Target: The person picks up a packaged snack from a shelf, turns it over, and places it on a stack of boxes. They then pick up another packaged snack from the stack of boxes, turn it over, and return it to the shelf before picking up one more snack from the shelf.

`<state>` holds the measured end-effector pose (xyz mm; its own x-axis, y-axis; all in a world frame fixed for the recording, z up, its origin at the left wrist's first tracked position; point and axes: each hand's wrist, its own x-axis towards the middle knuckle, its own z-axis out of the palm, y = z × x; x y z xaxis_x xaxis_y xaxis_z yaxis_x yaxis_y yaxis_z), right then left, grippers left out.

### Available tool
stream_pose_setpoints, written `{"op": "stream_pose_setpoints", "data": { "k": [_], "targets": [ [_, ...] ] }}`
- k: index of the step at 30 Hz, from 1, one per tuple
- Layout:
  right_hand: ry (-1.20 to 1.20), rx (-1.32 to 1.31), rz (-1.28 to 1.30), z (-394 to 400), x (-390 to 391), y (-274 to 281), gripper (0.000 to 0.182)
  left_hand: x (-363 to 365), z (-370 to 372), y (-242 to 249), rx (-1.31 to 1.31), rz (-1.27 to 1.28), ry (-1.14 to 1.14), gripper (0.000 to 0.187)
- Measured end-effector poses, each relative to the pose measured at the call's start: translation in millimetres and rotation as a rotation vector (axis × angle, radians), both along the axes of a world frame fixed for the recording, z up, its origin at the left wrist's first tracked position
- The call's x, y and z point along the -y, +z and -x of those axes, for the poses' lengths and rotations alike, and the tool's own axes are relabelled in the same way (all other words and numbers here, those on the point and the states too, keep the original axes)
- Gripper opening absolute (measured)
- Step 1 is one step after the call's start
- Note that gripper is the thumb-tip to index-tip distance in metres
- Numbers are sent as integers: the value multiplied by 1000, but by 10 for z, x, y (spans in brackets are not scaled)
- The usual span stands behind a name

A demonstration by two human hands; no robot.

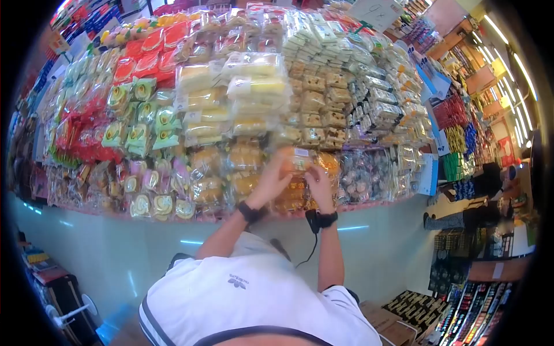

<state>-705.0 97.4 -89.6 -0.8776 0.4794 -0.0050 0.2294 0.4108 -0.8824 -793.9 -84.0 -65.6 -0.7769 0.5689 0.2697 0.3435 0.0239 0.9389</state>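
Observation:
Both hands are over the front part of a display of wrapped baked goods. Between them is a clear-wrapped bread packet (300, 161) with a white label on top. My left hand (277, 177) has its fingers closed on the packet's left side, slightly blurred. At the right edge of the same packet, my right hand (318, 181) is closed with its fingertips against the wrapper. Orange-brown wrapped packets (290, 199) lie just below the hands. Another orange packet (328, 163) sits directly beyond my right hand. Rounded bread rolls in clear bags (245, 158) lie to the left.
Long pale wrapped breads (257, 86) are stacked higher up, beside green avocado-print packets (138, 138) and red packets (153, 43). Small dark-wrapped packets (358, 179) fill the right front. A pink edge (208, 218) borders the display. People (473, 213) are at the far right.

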Motion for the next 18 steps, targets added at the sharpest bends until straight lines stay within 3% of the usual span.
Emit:
{"op": "stream_pose_setpoints", "data": {
  "k": [3,5,6,9,11,13,14,15,18],
  "targets": [
    [6,20,-166,115,98,-170,38,-92,64,-276,27,51,-15,53],
    [-35,-27,-145,120,61,-375,39,-140,65,-477,-3,107,-41,47],
    [-37,-33,-146,95,37,-431,39,-90,42,-218,17,229,-63,48],
    [-65,-45,-63,19,118,-251,39,-179,-44,-439,-114,225,142,50],
    [-82,-84,-80,-83,125,4,38,-181,-60,-187,-114,184,133,50],
    [-172,-120,-67,-227,25,-207,37,-210,-104,-71,-149,107,85,50],
    [-244,-129,-198,-373,90,-26,38,-254,-157,39,-140,100,58,49],
    [-299,-161,2,-521,88,-25,37,-283,-220,158,-130,97,33,48],
    [-462,-196,242,-1055,210,500,35,-436,-410,444,-93,61,-59,54]
  ]
}}
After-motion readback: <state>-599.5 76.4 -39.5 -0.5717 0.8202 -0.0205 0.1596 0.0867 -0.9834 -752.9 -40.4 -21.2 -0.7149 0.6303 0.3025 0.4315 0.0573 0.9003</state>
